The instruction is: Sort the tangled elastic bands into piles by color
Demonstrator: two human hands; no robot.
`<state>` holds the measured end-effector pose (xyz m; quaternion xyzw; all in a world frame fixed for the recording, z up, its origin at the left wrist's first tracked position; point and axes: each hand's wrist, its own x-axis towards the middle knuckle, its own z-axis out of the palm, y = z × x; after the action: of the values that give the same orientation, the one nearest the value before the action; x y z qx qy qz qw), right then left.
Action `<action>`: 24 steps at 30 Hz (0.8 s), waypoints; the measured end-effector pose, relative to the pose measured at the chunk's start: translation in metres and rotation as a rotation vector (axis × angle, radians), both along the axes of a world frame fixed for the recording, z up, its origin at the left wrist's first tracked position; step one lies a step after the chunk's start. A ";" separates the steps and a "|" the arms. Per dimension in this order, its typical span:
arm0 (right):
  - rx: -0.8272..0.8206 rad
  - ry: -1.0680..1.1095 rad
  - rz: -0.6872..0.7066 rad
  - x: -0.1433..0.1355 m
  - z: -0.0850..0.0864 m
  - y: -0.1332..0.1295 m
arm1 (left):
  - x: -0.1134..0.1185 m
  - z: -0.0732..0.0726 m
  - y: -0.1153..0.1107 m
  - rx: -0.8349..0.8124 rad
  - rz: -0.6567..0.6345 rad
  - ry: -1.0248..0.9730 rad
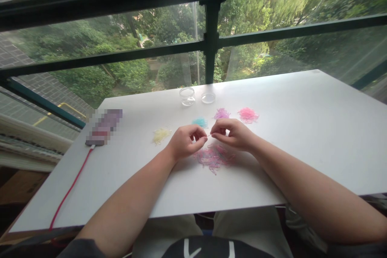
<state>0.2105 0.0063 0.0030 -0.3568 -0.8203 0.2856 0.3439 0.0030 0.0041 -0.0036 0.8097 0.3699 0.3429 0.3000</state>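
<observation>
Just above the table, my left hand [185,142] and my right hand [236,134] meet, each with thumb and forefinger pinched. A thin, pale pinkish band [209,135] is stretched between the fingertips; it looks like a small elastic band. Under the hands lies a loose mixed pile of bands [214,159], mostly pink and purple with some bluish ones. Beyond my fingers sit single-colour heaps: blue bands [200,122], purple bands [221,113] and pink bands [248,115]. Left of my left hand is a heap of yellow bands [161,135].
A clear round container [187,97] and a clear shallow lid or dish [208,98] stand at the white table's [308,129] far edge. A blurred-out phone [104,127] with a red cable [71,187] lies on the left. Behind the table are green-framed windows [211,40].
</observation>
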 end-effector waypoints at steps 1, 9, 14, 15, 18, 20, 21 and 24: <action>-0.001 -0.001 -0.004 0.000 0.000 0.000 | 0.000 0.000 0.000 -0.001 0.003 0.000; 0.017 -0.014 -0.013 0.001 -0.001 0.001 | 0.000 -0.001 0.000 -0.004 0.002 0.004; 0.052 -0.040 -0.026 0.007 0.000 0.004 | 0.000 0.000 0.000 -0.003 0.000 0.016; 0.069 -0.052 -0.052 0.010 0.001 0.006 | 0.000 0.001 0.000 -0.002 0.000 0.018; 0.132 -0.122 -0.196 0.024 0.005 0.013 | 0.000 0.002 -0.001 -0.010 0.000 0.029; 0.157 -0.197 -0.321 0.033 0.008 0.019 | 0.000 0.002 -0.001 -0.025 -0.016 0.056; 0.158 -0.223 -0.367 0.037 0.008 0.021 | -0.001 0.002 -0.001 -0.033 -0.031 0.076; 0.140 -0.274 -0.436 0.042 0.005 0.027 | -0.001 0.001 -0.002 -0.053 -0.082 0.142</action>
<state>0.2530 0.0329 0.0083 -0.5356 -0.7807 0.0966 0.3070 0.0019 0.0023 -0.0021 0.8382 0.3656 0.2621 0.3082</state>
